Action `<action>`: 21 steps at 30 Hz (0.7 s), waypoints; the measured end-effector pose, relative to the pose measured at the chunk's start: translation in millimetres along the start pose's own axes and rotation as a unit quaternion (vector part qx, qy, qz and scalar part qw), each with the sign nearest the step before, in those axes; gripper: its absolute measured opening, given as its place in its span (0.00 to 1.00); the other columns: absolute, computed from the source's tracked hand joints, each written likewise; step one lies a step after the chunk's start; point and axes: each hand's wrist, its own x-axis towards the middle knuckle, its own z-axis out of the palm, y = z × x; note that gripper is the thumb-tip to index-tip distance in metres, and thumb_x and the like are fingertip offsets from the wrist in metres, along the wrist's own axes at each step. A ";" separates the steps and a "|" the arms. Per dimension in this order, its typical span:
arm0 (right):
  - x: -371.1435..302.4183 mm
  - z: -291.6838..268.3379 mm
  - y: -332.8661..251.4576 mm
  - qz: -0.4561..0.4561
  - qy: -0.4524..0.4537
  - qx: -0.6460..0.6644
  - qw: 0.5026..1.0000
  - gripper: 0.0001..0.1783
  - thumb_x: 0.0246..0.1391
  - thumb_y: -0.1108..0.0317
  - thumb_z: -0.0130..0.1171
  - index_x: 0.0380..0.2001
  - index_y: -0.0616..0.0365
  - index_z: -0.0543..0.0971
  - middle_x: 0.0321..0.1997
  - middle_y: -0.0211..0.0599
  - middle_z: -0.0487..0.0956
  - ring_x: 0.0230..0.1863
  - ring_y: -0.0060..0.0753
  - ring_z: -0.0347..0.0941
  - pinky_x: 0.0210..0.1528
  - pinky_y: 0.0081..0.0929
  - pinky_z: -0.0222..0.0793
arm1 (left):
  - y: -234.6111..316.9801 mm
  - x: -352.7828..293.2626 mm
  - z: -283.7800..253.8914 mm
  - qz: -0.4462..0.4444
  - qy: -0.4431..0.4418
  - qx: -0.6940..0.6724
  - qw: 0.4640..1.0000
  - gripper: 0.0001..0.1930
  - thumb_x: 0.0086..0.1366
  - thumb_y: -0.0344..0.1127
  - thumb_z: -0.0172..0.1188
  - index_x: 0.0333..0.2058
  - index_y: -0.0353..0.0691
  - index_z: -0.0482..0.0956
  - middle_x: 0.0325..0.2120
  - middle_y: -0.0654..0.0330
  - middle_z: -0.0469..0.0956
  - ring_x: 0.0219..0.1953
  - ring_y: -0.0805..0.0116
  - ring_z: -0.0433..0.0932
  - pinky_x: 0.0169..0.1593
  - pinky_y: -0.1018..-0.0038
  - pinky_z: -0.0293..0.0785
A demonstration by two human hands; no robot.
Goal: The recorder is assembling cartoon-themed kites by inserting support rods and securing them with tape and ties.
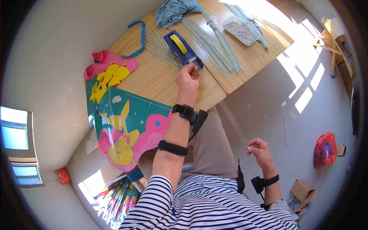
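Note:
My left hand (188, 79) reaches over the wooden table to the front end of a blue tape dispenser (171, 41) with a yellow roll (179, 44) in it. Its thumb and fingers are closed together beside the cutter; whatever is between them is hidden. Below that forearm a printed plastic sheet (147, 111), green and pink with a yellow long-eared cartoon figure, hangs over the table's near edge. My right hand (261, 152) is held off to the right, away from the table, its fingers curled and thumb against them. Nothing I can name shows in that pinch.
Thin pale sticks (209, 50) lie across the table (209, 86), some bundled. Around them are a plastic tray of small pieces (240, 30), a blue-grey cloth (174, 11), a blue strap (143, 36) and a pink-yellow cutout (115, 71). A red bag (325, 151) and cardboard box (303, 190) stand on the floor.

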 end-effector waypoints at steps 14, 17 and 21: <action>3.3 1.9 3.5 0.002 0.003 -0.016 1.000 0.05 0.49 0.82 0.59 0.30 0.63 0.77 0.24 0.31 0.77 0.24 0.24 0.74 0.31 0.22 0.72 | -7.9 0.6 9.8 0.076 0.025 -0.006 0.997 0.14 0.56 0.19 0.62 0.40 0.39 0.72 0.26 0.61 0.78 0.25 0.70 0.78 0.29 0.73 0.72; 3.9 0.5 5.7 0.001 0.001 -0.013 1.000 0.05 0.49 0.82 0.59 0.30 0.63 0.77 0.24 0.31 0.77 0.24 0.24 0.74 0.31 0.22 0.72 | -6.9 -2.1 6.7 0.080 0.014 0.001 0.997 0.13 0.55 0.20 0.62 0.38 0.41 0.73 0.26 0.63 0.77 0.25 0.71 0.78 0.30 0.72 0.72; 3.3 -0.4 6.0 -0.003 0.002 -0.015 1.000 0.05 0.49 0.82 0.60 0.30 0.62 0.77 0.24 0.31 0.77 0.24 0.24 0.74 0.31 0.22 0.73 | -6.9 -8.9 11.0 0.083 0.031 0.025 0.996 0.11 0.55 0.22 0.63 0.36 0.43 0.75 0.26 0.64 0.77 0.26 0.72 0.77 0.32 0.72 0.72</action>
